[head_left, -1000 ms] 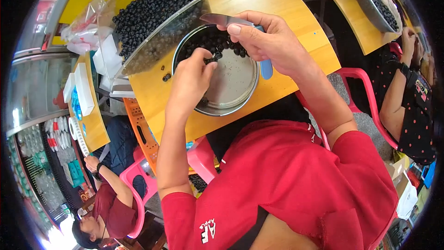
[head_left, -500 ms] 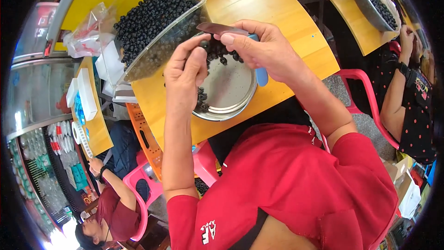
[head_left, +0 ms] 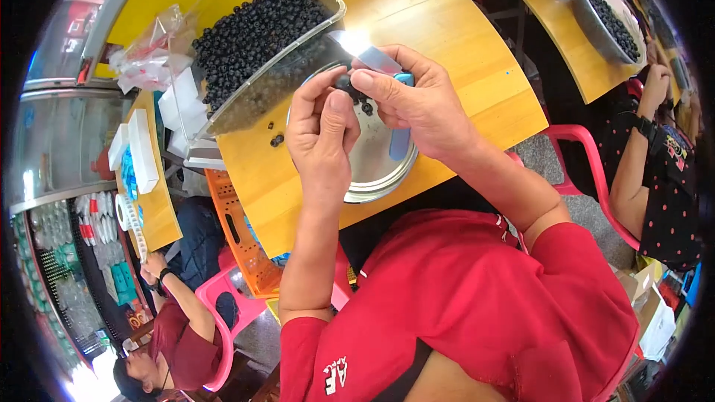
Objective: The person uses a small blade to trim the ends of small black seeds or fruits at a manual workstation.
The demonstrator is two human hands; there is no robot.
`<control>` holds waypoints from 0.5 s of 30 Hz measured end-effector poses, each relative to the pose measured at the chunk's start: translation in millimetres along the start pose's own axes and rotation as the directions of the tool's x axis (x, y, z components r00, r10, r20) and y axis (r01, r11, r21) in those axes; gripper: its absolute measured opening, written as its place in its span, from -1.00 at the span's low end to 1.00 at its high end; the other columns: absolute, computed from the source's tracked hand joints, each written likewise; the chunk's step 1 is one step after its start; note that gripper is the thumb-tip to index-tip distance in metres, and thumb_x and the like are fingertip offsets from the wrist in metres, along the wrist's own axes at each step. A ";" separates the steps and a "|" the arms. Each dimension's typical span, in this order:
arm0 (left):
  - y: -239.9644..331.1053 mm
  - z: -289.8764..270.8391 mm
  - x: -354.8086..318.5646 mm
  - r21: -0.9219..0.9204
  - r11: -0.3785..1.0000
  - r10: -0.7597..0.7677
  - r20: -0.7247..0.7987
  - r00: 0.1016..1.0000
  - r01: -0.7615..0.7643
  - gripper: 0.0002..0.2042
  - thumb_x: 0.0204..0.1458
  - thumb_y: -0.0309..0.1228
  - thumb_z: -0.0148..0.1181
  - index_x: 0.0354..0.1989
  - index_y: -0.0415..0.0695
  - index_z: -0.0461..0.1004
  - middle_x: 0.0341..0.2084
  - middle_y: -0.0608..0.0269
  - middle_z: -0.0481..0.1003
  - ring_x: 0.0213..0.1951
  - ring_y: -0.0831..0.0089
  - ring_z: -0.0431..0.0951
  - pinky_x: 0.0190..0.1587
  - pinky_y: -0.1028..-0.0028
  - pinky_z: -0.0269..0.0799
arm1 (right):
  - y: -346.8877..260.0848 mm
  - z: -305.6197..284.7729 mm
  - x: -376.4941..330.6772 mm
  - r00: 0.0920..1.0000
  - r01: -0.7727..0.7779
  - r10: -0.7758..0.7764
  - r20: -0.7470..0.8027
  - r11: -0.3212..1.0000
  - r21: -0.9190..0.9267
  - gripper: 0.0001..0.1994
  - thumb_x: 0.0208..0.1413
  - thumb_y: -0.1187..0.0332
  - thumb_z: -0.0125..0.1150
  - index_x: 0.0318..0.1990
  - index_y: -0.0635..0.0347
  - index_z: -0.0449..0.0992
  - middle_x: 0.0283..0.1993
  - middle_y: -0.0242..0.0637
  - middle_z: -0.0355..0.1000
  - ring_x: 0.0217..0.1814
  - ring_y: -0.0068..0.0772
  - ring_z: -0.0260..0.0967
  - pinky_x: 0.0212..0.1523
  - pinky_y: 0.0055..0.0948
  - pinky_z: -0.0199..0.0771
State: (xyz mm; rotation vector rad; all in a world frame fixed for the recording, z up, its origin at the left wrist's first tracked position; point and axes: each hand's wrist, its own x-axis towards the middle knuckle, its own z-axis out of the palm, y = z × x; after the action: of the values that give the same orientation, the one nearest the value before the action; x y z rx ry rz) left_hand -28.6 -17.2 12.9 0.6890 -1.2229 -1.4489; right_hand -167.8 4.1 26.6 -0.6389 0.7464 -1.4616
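Note:
My right hand (head_left: 428, 104) is wrapped round a folding-style knife (head_left: 400, 143) with a light blue handle. Its blade (head_left: 378, 59) points up and to the left, glaring white near the tip. Close beside it, my left hand (head_left: 324, 130) pinches a small round black piece (head_left: 342, 83) between thumb and fingers. Both hands meet over a round, shallow metal pan (head_left: 376, 190) with a shiny rim. A few more black pieces (head_left: 366, 109) show just below my right thumb; my hands hide much of the pan.
A clear plastic bin (head_left: 337, 16) heaped with round black pieces (head_left: 257, 37) stands on the wooden table (head_left: 447, 22). Loose pieces (head_left: 277, 140) lie left of the pan. An orange crate (head_left: 237, 234) is below. A co-worker sits at each side; a grey basin (head_left: 588, 22) stands far right.
My left hand has moved right, closer to my right hand, uncovering loose pieces on the table. The knife blade has tilted and now catches the light.

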 end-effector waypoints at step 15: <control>7.6 -11.3 3.2 0.557 0.759 0.278 0.192 0.941 -0.338 -0.74 0.03 -0.63 0.18 -0.08 -0.20 0.48 -0.38 0.31 0.49 -0.41 0.56 0.41 -0.34 0.57 0.35 | -4.2 0.7 -0.8 0.998 -0.058 0.058 -0.003 0.990 -0.128 -0.84 0.08 0.32 0.30 -0.28 0.11 0.45 -0.59 -0.63 0.23 -0.65 -0.88 0.01 -0.67 -0.76 -0.06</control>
State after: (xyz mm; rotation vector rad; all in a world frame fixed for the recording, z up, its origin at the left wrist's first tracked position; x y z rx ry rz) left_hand -16.5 -23.0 17.2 0.7784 -1.8007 -0.8239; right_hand -169.9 4.7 30.4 -0.7093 0.8567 -1.3682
